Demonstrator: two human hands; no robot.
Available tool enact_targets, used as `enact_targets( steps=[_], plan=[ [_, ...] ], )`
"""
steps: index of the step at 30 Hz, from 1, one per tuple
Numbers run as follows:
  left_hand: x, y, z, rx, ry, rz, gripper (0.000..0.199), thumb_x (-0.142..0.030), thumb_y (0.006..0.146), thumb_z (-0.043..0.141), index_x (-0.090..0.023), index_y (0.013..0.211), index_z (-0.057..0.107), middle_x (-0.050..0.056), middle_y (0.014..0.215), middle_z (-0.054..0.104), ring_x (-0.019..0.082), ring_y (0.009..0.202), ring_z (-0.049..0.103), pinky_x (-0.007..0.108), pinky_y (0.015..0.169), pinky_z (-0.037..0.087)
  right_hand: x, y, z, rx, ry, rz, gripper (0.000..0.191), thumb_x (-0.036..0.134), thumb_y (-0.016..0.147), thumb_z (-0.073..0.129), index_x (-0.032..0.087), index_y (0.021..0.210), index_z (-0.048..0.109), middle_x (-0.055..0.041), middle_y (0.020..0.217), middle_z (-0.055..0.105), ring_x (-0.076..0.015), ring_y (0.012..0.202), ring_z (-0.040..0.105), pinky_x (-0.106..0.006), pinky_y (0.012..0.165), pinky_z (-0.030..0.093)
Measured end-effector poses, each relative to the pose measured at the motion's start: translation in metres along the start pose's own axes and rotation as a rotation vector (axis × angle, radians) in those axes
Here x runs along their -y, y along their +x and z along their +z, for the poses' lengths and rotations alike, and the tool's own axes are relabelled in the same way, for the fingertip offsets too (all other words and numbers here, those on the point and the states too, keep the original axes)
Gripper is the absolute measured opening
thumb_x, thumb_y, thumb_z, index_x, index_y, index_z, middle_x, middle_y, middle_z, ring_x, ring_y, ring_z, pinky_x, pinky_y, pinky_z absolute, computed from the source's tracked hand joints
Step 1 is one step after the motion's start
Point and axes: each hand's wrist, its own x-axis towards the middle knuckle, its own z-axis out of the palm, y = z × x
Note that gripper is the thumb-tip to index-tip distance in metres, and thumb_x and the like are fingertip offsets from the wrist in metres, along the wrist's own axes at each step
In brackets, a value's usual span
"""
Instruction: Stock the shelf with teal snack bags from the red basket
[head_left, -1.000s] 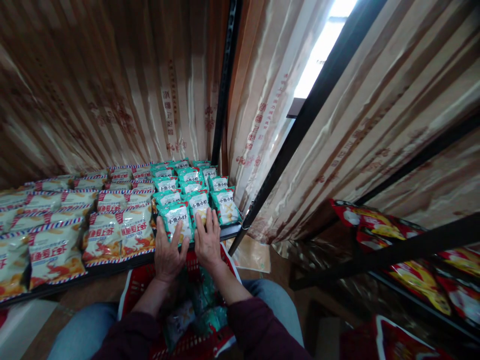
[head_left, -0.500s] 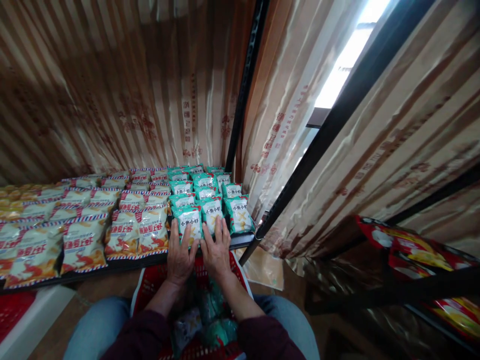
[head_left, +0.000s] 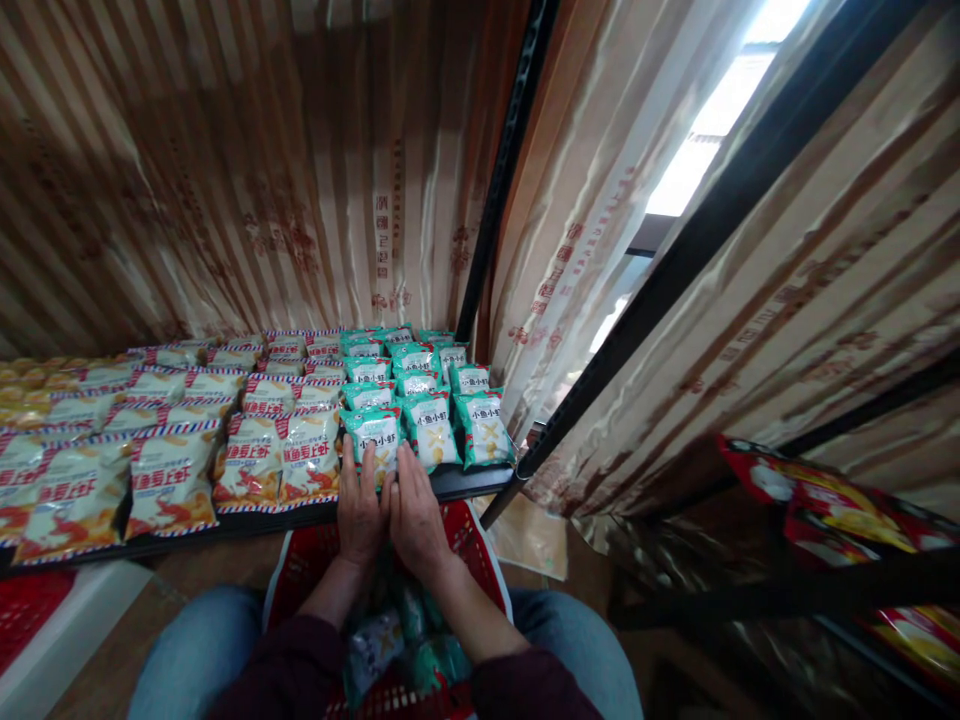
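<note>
Both of my hands rest against the front green-and-white snack bag [head_left: 375, 432] on the shelf. My left hand [head_left: 363, 515] lies at its lower left, fingers stretched out and pointing up. Beside it, my right hand [head_left: 416, 510] touches the bag's lower right edge with its fingers extended and close together. Several more green bags stand in rows behind, and two front ones, a middle bag [head_left: 433, 430] and a right bag [head_left: 484, 430], stand to the right. Below my forearms, a red basket [head_left: 484, 570] between my knees holds several green bags [head_left: 439, 662].
White-and-orange snack bags [head_left: 172, 480] fill the shelf to the left. Black metal posts [head_left: 600, 370] rise at the right, before patterned curtains [head_left: 315, 180]. Red snack bags [head_left: 840, 500] lie on another rack at the far right. A red crate [head_left: 30, 610] with a white edge is lower left.
My right hand has moved left, off the middle green bag and onto the front left one, beside my left hand. The view has shifted slightly.
</note>
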Motion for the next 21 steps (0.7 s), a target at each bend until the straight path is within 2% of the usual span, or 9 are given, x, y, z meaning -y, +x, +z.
enact_targets(
  steps=[4, 7, 14, 21],
  plan=[
    [0.004, -0.002, 0.001, 0.0, -0.021, 0.005, 0.061, -0.023, 0.09, 0.044, -0.016, 0.145, 0.019, 0.022, 0.152, 0.017, 0.029, 0.14, 0.02, 0.049, 0.107, 0.032, 0.007, 0.001, 0.004, 0.012, 0.083, 0.077, 0.055, 0.02, 0.094, 0.032, 0.009, 0.146, 0.016, -0.0202, 0.144, 0.038, -0.0248, 0.136, 0.033, -0.047, 0.105, 0.041],
    [0.007, -0.003, 0.002, 0.004, -0.006, 0.01, 0.06, -0.018, 0.091, 0.039, -0.017, 0.146, 0.016, 0.021, 0.153, 0.013, 0.028, 0.14, 0.017, 0.048, 0.107, 0.033, 0.011, 0.005, 0.01, -0.002, 0.123, 0.149, 0.057, 0.024, 0.095, 0.033, 0.009, 0.146, 0.015, -0.0199, 0.146, 0.034, -0.0254, 0.137, 0.031, -0.047, 0.107, 0.038],
    [0.011, -0.004, 0.004, -0.027, 0.005, 0.04, 0.057, -0.015, 0.092, 0.037, -0.018, 0.146, 0.019, 0.02, 0.153, 0.013, 0.028, 0.14, 0.016, 0.048, 0.107, 0.033, 0.017, 0.015, 0.021, -0.029, 0.16, 0.213, 0.058, 0.028, 0.094, 0.033, 0.008, 0.146, 0.015, -0.0191, 0.146, 0.034, -0.0251, 0.136, 0.032, -0.045, 0.107, 0.037],
    [0.011, -0.004, 0.007, -0.05, -0.073, -0.042, 0.056, -0.021, 0.092, 0.039, -0.018, 0.145, 0.02, 0.018, 0.153, 0.017, 0.026, 0.14, 0.019, 0.048, 0.11, 0.03, 0.013, 0.018, 0.025, -0.043, 0.152, 0.207, 0.059, 0.028, 0.094, 0.032, 0.008, 0.147, 0.012, -0.0186, 0.146, 0.034, -0.024, 0.134, 0.035, -0.043, 0.107, 0.038]
  ],
)
